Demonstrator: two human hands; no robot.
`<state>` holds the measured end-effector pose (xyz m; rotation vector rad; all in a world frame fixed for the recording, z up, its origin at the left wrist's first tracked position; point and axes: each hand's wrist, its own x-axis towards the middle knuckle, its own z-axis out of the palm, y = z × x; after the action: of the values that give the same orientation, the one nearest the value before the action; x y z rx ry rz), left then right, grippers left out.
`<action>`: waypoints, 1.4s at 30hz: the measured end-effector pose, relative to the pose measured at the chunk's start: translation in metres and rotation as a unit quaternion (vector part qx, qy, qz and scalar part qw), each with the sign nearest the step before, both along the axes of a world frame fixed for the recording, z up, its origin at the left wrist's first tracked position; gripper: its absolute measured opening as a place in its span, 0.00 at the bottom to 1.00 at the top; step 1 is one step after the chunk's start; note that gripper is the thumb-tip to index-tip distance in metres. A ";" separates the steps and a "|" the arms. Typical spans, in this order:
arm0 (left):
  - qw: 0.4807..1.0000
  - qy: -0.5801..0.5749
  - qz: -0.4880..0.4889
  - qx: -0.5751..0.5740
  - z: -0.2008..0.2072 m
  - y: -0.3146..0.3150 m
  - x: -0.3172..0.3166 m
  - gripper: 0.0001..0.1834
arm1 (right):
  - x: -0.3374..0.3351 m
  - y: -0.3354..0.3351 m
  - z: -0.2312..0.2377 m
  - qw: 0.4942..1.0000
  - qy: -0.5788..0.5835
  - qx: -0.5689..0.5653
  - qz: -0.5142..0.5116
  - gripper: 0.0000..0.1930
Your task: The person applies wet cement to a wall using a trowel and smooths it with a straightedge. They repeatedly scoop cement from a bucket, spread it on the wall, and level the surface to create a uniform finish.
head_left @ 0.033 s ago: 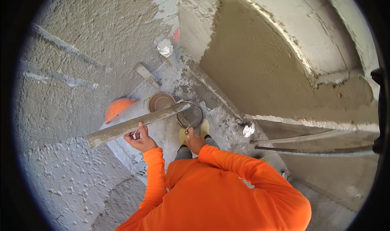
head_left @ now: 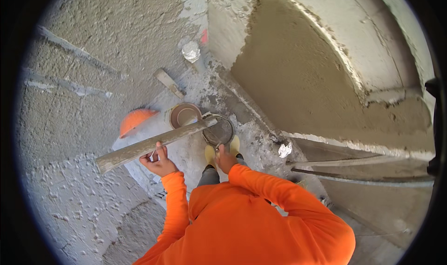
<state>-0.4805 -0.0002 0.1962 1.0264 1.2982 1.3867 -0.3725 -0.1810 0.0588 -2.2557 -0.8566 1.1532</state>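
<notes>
My left hand (head_left: pixel 159 161) grips a long, flat, mortar-smeared straightedge (head_left: pixel 139 149) by its near edge, thumb and fingers closed on it. The straightedge slants up to the right, and its far end overlaps the rim of a dark bucket (head_left: pixel 219 133) holding grey mortar. At the near side of that bucket, my right hand (head_left: pixel 226 159) is closed around something small, mostly hidden by the fingers. Behind the straightedge stands a second bucket (head_left: pixel 185 114) with a reddish-brown inside.
An orange hard hat (head_left: pixel 136 121) lies to the left, by the rough plastered wall (head_left: pixel 111 27). A flat wooden tool (head_left: pixel 168 83) leans near a foil-topped pipe (head_left: pixel 191 52). Fresh mortar (head_left: pixel 298 64) covers the right wall. Foil (head_left: pixel 285 149) marks another spot there. My yellow boots (head_left: pixel 211 156) stand behind the mortar bucket.
The straightedge and my left hand have shifted slightly left. My right hand has stayed by the mortar bucket with its fingers closed.
</notes>
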 end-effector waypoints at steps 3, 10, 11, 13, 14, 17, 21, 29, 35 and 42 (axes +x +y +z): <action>0.999 0.029 0.021 0.000 -0.007 -0.003 -0.017 0.23 | 0.049 -0.012 -0.105 0.996 0.005 -0.086 -0.013 0.20; 0.982 0.155 0.084 -0.071 -0.075 -0.022 -0.097 0.23 | 0.142 -0.021 -0.285 0.925 -0.030 -0.357 0.125 0.25; 0.977 0.164 0.096 -0.097 -0.089 -0.029 -0.110 0.24 | 0.148 -0.016 -0.305 0.926 -0.024 -0.358 0.118 0.25; 0.968 0.188 0.124 -0.111 -0.115 -0.046 -0.137 0.26 | 0.151 -0.008 -0.340 0.926 -0.014 -0.361 0.112 0.25; 0.960 0.200 0.151 -0.123 -0.128 -0.055 -0.151 0.26 | 0.151 -0.003 -0.358 0.918 -0.011 -0.369 0.143 0.25; 0.932 0.251 0.210 -0.158 -0.155 -0.087 -0.195 0.27 | 0.138 0.020 -0.410 0.886 -0.006 -0.379 0.269 0.26; 0.892 0.351 0.213 -0.190 -0.176 -0.121 -0.251 0.28 | 0.114 0.040 -0.440 0.873 0.005 -0.342 0.349 0.26; 0.867 0.407 0.199 -0.207 -0.194 -0.163 -0.286 0.35 | 0.101 0.022 -0.417 0.937 0.027 -0.310 0.159 0.24; 0.900 0.348 0.175 -0.194 -0.216 -0.166 -0.280 0.37 | 0.093 0.011 -0.422 0.929 0.028 -0.337 0.151 0.23; 0.886 0.385 0.167 -0.200 -0.234 -0.162 -0.285 0.33 | 0.104 0.016 -0.414 0.911 0.016 -0.331 0.247 0.21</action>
<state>-0.7653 -0.1620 -0.0380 1.1339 2.3284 0.8743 -0.2685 -0.1654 -0.3548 -2.5955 -1.2067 1.9469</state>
